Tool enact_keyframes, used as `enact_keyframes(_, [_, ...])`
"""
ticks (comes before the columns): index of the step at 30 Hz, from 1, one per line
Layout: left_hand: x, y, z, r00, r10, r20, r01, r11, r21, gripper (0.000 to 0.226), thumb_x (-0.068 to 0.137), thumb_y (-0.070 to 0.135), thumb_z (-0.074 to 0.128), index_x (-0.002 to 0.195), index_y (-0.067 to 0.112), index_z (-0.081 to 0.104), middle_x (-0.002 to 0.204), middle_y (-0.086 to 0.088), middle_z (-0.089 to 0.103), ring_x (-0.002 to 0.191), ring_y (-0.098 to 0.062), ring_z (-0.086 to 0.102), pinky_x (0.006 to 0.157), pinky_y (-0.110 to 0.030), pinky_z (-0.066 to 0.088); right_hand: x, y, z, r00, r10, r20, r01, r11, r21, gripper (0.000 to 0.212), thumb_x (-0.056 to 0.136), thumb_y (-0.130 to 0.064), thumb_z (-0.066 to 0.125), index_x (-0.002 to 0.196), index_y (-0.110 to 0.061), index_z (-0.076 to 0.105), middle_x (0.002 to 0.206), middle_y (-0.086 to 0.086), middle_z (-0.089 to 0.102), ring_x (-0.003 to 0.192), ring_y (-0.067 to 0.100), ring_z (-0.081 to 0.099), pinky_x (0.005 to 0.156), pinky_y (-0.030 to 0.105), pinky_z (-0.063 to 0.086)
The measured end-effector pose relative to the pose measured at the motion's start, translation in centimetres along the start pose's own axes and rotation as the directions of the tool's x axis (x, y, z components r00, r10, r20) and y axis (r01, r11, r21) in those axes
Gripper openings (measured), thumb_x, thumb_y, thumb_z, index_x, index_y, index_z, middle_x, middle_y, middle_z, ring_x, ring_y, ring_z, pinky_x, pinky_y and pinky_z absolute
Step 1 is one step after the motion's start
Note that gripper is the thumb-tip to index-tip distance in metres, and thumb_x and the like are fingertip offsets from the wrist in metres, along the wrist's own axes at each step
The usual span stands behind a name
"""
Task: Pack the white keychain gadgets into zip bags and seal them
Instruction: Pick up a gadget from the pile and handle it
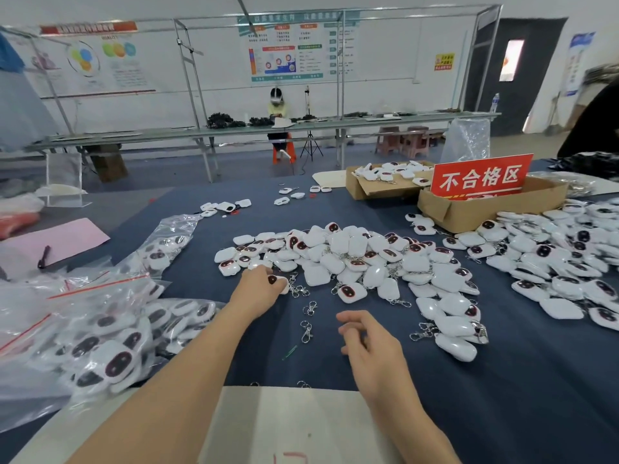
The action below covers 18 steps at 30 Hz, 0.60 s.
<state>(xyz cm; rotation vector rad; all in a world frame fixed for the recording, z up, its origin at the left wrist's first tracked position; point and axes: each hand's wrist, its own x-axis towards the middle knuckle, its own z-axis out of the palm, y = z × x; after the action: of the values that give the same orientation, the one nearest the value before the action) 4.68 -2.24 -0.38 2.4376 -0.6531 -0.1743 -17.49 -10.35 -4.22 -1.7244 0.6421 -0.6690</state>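
While the right hand hovers low over the blue bench, fingers loosely curled and holding nothing, the left hand reaches further out and to its left. It grips one white gadget at the near-left edge of the loose pile. Filled zip bags lie off to the left of that hand, so the left arm looks the nearer one for bagging. Beyond the pile stands a cardboard box.
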Motion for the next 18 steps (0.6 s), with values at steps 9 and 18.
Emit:
enact_keyframes(9, [-1.4, -0.6, -1.4, 0.999, 0.001, 0.041, 0.002, 0.998, -0.056, 0.013, 0.101, 0.030, 0.053, 0.099, 0.018, 0.058, 0.105, -0.002, 0.058, 0.092, -0.019, 0.053, 0.080, -0.029, 0.042, -0.5, -0.9, -0.2, 1.000, -0.022, 0.015, 0.023, 0.997, -0.071, 0.027, 0.100, -0.021, 0.046, 0.101, -0.042, 0.063, 0.093, -0.030, 0.065, 0.076, 0.012, 0.066, 0.071, 0.025, 0.052])
enact_keyframes(18, [-5.1, -2.2, -5.2, 0.980, 0.040, 0.197, -0.046, 0.999, 0.027, 0.031, 0.101, 0.033, 0.056, 0.126, 0.015, 0.060, 0.119, -0.008, 0.066, 0.113, -0.026, 0.062, 0.100, -0.041, 0.052, -1.6, -3.6, 1.5, 0.986, -0.071, 0.151, 0.097, 0.979, -0.177, 0.023, 0.103, -0.030, 0.047, 0.100, -0.046, 0.064, 0.096, -0.027, 0.067, 0.086, -0.005, 0.060, 0.070, 0.017, 0.044])
